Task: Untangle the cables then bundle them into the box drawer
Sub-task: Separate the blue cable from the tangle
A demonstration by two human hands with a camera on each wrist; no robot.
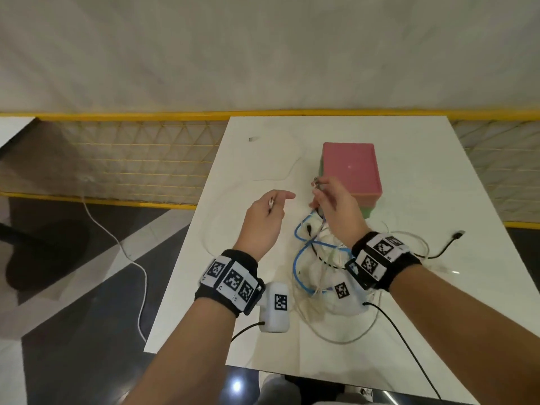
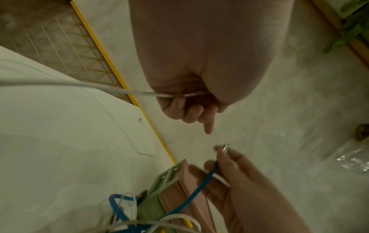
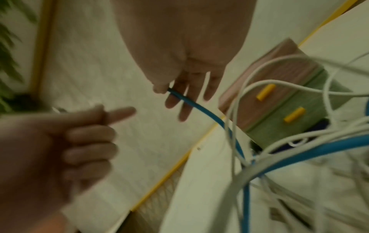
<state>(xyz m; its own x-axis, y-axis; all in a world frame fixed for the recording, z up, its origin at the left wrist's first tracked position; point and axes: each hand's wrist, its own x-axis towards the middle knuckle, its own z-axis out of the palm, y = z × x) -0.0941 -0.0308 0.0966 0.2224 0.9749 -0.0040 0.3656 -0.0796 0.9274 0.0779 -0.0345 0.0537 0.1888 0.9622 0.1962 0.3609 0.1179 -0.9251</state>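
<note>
A tangle of white, blue and black cables (image 1: pixel 321 258) lies on the white table (image 1: pixel 423 185) in front of the box drawer (image 1: pixel 350 168), which has a pink top and green drawers with yellow handles (image 3: pixel 265 94). My left hand (image 1: pixel 274 201) is raised left of the box. Its fingers curl round a white cable (image 2: pixel 175 94) while the index finger points out. My right hand (image 1: pixel 318 194) pinches the blue cable (image 3: pixel 183 99) near its connector between thumb and forefinger, with the other fingers straight. Both drawers look closed.
A loose white cable (image 1: pixel 292 165) loops across the table's far left, with a small white plug (image 1: pixel 253 138) beyond it. A black cable (image 1: pixel 444 247) trails right. The table's left edge drops to the floor beside a yellow mesh railing (image 1: pixel 131 159).
</note>
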